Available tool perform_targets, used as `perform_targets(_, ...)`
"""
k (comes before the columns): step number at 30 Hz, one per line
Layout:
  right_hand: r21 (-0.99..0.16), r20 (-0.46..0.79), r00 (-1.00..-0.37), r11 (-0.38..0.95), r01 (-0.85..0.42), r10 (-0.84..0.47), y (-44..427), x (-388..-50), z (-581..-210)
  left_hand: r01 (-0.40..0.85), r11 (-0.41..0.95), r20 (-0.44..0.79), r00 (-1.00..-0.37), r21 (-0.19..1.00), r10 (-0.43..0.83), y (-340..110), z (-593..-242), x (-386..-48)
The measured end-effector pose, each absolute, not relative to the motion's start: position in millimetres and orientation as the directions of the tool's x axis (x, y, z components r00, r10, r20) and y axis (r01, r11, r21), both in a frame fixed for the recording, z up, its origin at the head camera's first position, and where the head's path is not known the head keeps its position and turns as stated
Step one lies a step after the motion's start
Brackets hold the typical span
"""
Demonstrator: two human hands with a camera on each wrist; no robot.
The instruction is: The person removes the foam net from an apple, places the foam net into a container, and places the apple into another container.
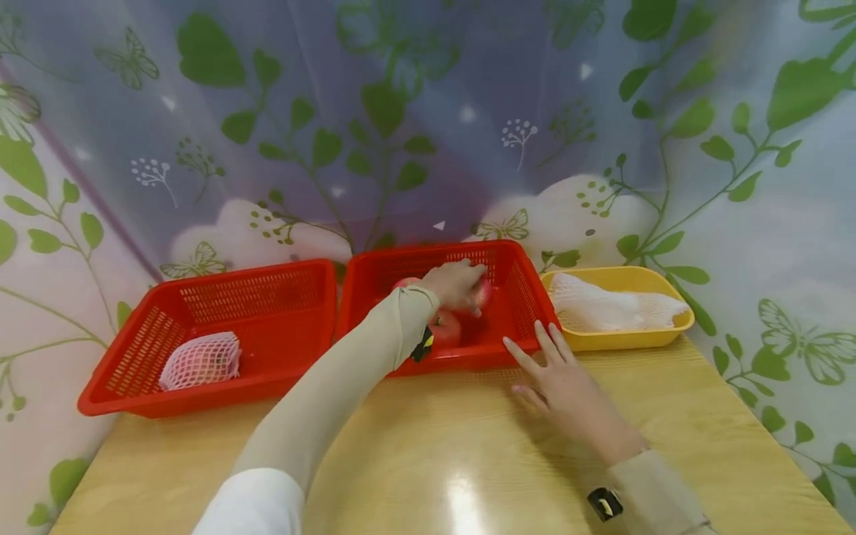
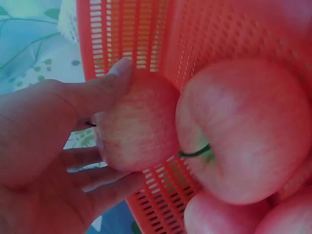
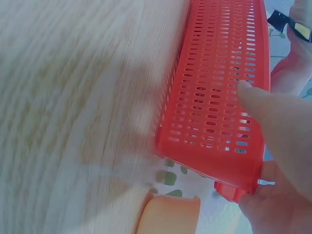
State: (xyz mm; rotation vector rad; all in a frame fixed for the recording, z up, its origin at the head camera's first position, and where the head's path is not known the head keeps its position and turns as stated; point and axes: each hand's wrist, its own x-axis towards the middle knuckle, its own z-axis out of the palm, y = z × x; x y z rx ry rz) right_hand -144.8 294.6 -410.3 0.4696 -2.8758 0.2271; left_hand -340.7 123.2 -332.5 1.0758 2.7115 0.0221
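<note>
By the left hand (image 1: 455,287), one round apple (image 2: 139,126) is held between thumb and fingers inside the perforated middle basket (image 1: 525,291), beside at least three smooth apples (image 2: 248,131). Its rim is touched by the right hand (image 1: 571,394), fingers spread. One net-wrapped bundle (image 1: 200,362) is contained in the left basket (image 1: 274,301).

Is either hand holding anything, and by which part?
The left hand holds an apple by its sides, near the stem; the right hand touches the middle basket.
</note>
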Motion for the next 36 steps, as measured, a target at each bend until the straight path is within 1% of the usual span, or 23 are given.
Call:
perform_targets(4,-0.123,0.247,-0.921,0.933,-0.339,-0.303,286.6,-139.9,-417.6,0.677,0.731,-0.282,-0.687,0.085,0.670,119.1,-345.2,-345.7)
perform_targets(8,-0.134,0.279,-0.909,0.925,-0.355,-0.309,279.5,-135.0,-421.7,0.660,0.747,-0.330,-0.690,0.078,0.645,111.4,-360.3,-350.6)
perform_targets(11,-0.158,0.277,-0.911,0.921,-0.356,-0.305,274.8,-131.8,-424.2,0.646,0.759,-0.368,-0.688,0.083,0.625,104.6,-372.3,-352.4)
perform_targets(14,-0.181,0.261,-0.919,0.919,-0.349,-0.297,272.4,-129.8,-426.2,0.635,0.766,-0.396,-0.682,0.095,0.614,100.3,-381.5,-353.0)
perform_targets(17,-0.193,0.258,-0.923,0.920,-0.340,-0.287,272.1,-129.1,-426.1,0.630,0.771,-0.390,-0.689,0.095,0.611,98.9,-385.1,-353.6)
perform_targets(20,-0.186,0.269,-0.921,0.923,-0.338,-0.283,272.9,-130.3,-424.9,0.624,0.778,-0.380,-0.704,0.074,0.600,99.8,-384.1,-354.7)
perform_targets(25,-0.160,0.276,-0.916,0.925,-0.343,-0.292,274.4,-133.4,-423.2,0.640,0.768,-0.415,-0.691,0.032,0.592,101.5,-378.6,-354.9)
perform_targets(27,-0.164,0.273,-0.917,0.925,-0.343,-0.291,275.4,-134.7,-422.3,0.646,0.763,-0.434,-0.677,0.038,0.595,101.4,-374.0,-354.4)
perform_targets(30,-0.169,0.267,-0.921,0.927,-0.334,-0.283,278.6,-137.2,-420.0,0.647,0.758,-0.435,-0.659,0.087,0.613,101.0,-364.0,-355.0)
perform_targets(34,-0.169,0.253,-0.926,0.930,-0.326,-0.278,286.4,-140.3,-414.2,0.664,0.738,-0.380,-0.655,0.123,0.653,100.1,-346.6,-358.8)
perform_targets(36,-0.172,0.245,-0.931,0.933,-0.317,-0.271,291.1,-142.1,-410.3,0.679,0.725,-0.328,-0.663,0.114,0.673,97.5,-336.1,-362.1)
